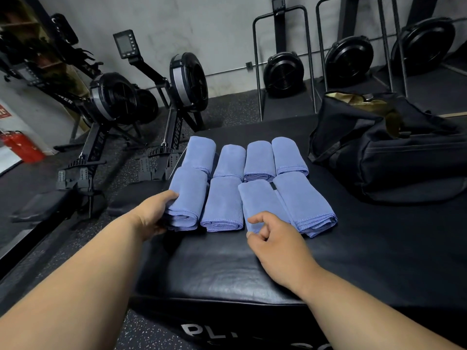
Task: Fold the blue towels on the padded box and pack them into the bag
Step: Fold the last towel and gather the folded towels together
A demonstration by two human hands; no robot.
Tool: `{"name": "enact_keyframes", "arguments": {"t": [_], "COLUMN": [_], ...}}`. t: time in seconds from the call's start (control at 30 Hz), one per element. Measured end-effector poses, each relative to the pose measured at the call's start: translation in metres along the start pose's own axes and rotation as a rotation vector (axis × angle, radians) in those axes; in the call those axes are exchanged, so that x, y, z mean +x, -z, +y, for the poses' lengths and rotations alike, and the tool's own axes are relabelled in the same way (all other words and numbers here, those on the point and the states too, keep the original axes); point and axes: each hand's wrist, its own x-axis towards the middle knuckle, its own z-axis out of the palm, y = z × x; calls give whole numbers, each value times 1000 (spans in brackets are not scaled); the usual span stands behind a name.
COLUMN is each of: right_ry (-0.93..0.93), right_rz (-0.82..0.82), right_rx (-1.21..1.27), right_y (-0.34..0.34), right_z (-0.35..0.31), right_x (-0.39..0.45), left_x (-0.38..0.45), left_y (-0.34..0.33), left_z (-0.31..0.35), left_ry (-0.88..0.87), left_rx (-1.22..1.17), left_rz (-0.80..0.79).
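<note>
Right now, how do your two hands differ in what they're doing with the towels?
The left hand grips the near end of the leftmost front towel, fingers curled round its side; the right hand pinches the near edge of the third front towel with thumb and fingertip. The left sits at the box edge; the right lies over the box top. Both touch front-row towels.

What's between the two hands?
In the head view, one folded blue towel lies between the left hand, which grips the end towel, and the right hand.
</note>
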Motion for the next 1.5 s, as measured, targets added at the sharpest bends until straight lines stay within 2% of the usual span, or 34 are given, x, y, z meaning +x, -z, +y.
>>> {"name": "enact_keyframes", "arguments": {"t": [0.3, 0.67, 0.83, 0.97, 1.1, 1.37, 1.5], "right_ry": [18, 26, 12, -13, -29, -40, -42], "right_rz": [-20, -50, -42, -25, -16, 1, 4], "right_rx": [3, 16, 61, 109, 143, 155, 152], "right_y": [1, 8, 16, 22, 29, 44, 50], "right_z": [0, 1, -2, -3, -1, 9, 13], "right_x": [-3, -11, -16, -17, -22, -25, -21], "left_x": [1, -29, -43, -66, -76, -54, -51], "left_y": [0, -19, -7, -14, -37, -87, -81], "left_z": [-5, -14, -20, -11, 11, 15, 23], "left_ry": [100, 34, -100, -210, -285, -65, -59], "left_rx": [-17, -221, -462, -571, -552, -370, -363], "left_rz": [-138, -105, -77, -214, -292, -211, -184]}}
